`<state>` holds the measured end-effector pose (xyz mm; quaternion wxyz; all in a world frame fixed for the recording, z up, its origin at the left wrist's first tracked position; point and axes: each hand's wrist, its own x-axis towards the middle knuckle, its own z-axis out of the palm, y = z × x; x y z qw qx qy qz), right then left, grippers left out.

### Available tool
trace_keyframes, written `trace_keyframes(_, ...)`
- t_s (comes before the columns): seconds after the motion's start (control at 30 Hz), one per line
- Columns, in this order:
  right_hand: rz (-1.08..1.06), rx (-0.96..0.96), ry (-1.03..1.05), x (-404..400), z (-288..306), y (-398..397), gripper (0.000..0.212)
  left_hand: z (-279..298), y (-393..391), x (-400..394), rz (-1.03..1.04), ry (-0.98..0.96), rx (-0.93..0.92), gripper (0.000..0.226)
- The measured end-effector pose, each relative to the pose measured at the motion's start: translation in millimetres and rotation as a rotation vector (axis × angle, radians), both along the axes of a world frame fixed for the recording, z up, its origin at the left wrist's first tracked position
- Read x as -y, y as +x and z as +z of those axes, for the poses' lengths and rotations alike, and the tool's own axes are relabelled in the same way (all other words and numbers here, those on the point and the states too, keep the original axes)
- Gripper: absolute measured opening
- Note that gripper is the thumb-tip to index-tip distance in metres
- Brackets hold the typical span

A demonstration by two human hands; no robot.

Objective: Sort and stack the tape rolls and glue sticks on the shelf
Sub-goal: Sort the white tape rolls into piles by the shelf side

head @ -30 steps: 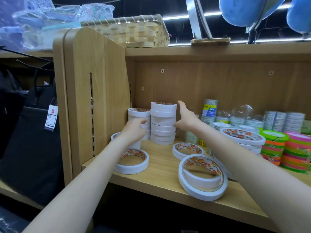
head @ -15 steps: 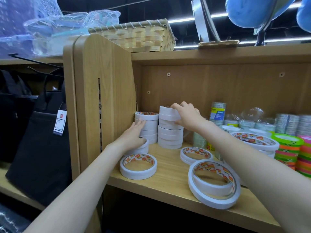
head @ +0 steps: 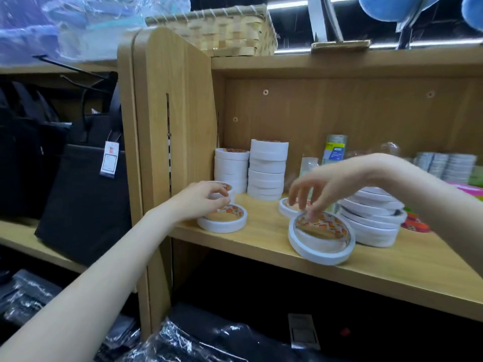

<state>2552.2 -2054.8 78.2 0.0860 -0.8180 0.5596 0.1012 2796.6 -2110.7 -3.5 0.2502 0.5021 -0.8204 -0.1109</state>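
Observation:
Two stacks of white tape rolls [head: 268,168] stand at the back left of the wooden shelf [head: 261,246]. My left hand [head: 201,202] curls its thumb and fingers round a small white roll [head: 226,186] in front of the left stack, just behind a flat roll [head: 224,222]. My right hand [head: 321,189] hangs over a large white roll [head: 322,237] near the front edge, its spread fingertips at the roll's far rim; motion blur hides any grip. Another flat roll [head: 285,208] lies behind it. No glue sticks are recognisable.
A leaning pile of large white rolls [head: 373,218] sits right of my right hand, with coloured rolls [head: 415,223] and clear tape [head: 444,165] beyond. The shelf's side panel [head: 177,126] is close on the left. A wicker basket [head: 222,27] stands on top; a tagged black bag [head: 86,184] hangs left.
My right hand left the top of the tall stack and came down and forward to the large front roll. My left hand dropped from the left stack onto the small roll.

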Motion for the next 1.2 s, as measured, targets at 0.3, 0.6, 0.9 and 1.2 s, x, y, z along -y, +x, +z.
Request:
trace_keyframes(0.3,-0.023,-0.049,-0.338,27,-3,-6,0.013,-18,1,1,0.021,-0.068,0.011,0.025)
trace_keyframes(0.6,0.016,0.031,-0.440,4,-9,-14,0.026,-24,-11,7,0.096,-0.119,-0.011,0.028)
trace_keyframes(0.9,0.071,-0.069,-0.310,-27,-50,-17,0.022,-27,-12,0,0.146,-0.178,-0.102,0.029)
trace_keyframes(1.2,0.176,0.216,-0.467,1,14,21,0.032,-12,3,6,0.133,-0.174,-0.228,0.028)
